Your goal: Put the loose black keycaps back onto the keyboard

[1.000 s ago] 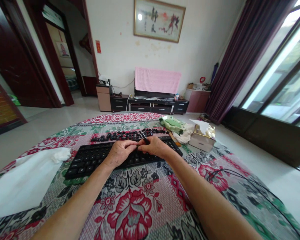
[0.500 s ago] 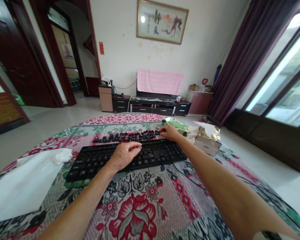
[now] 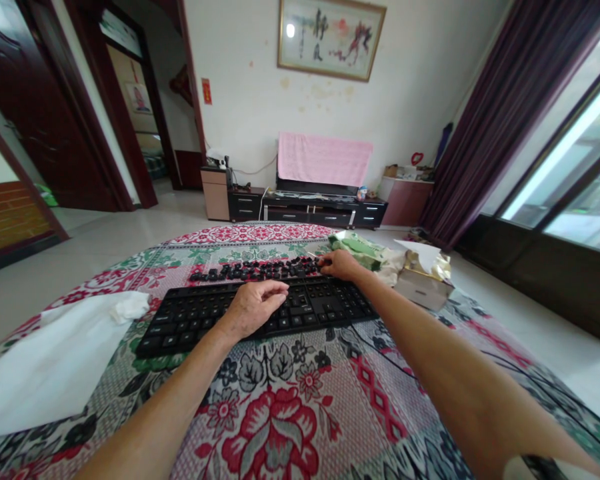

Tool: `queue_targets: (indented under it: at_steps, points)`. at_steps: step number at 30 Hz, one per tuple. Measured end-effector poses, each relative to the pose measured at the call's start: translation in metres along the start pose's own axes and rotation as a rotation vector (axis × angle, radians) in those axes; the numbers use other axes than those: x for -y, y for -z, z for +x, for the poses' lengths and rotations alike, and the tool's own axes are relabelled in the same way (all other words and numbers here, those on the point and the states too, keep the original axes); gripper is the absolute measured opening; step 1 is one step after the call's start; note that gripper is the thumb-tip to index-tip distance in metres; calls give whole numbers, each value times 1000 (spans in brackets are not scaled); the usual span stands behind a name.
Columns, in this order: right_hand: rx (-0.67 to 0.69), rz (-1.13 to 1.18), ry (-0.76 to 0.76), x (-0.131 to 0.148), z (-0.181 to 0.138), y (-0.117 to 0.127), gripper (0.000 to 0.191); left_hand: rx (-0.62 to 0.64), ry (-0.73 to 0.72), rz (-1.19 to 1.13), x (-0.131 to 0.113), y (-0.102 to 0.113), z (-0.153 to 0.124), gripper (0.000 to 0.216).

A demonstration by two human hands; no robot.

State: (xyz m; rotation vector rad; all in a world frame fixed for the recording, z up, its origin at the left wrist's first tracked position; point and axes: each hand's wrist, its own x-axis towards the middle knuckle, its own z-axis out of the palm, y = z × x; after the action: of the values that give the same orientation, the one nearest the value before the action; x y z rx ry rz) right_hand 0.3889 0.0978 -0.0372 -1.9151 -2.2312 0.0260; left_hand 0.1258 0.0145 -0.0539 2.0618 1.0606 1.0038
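Observation:
A black keyboard (image 3: 180,320) lies on the flowered tablecloth, with some key positions bare around its middle and right part. My left hand (image 3: 255,307) rests over the middle of it, fingers stretched forward and thumb slightly apart, with nothing visible in it. Behind the keyboard, loose black keycaps (image 3: 250,270) form a long row. At the row's right end, my right hand (image 3: 343,265) has its fingers pinched together. A thin white stick (image 3: 312,254) sticks out to the left by those fingertips; its exact kind is too small to tell.
Right of my right hand are a green-and-white packet (image 3: 357,247) and a tissue box (image 3: 423,288). White paper (image 3: 55,367) with a crumpled tissue (image 3: 130,307) covers the table's left side. A black cable (image 3: 385,357) runs off to the right.
The thin white stick now shows at my right fingertips, where it was not visible before. My left hand stays over the keyboard. The whole view has shifted slightly.

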Motion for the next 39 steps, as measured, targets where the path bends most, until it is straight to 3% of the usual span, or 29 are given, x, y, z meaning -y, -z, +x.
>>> queue_targets:
  at_steps: [11, 17, 21, 24, 29, 33, 39]
  points:
    - [-25, 24, -11, 2, -3, 0, 29, 14, 17, -1, -2, 0, -1, 25]
    - [-385, 311, -222, 2, -12, 13, 31, 15, 2, 13, -1, 0, -1, 25]
    - [-457, 653, -216, 1, -27, 27, 35, 17, -7, 33, -2, -1, -1, 24]
    - [-416, 758, -212, 2, -42, 34, 31, 16, -12, 42, -2, -1, -1, 25]
    - [-209, 918, -312, 8, -67, 37, 15, 14, -13, 62, -2, -2, -2, 26]
    - [-147, 960, -353, 15, -76, 37, 2, 20, -10, 78, -2, -1, -2, 27]
    - [-107, 882, -268, 16, -73, 29, 10, 21, -14, 93, -1, -1, -2, 27]
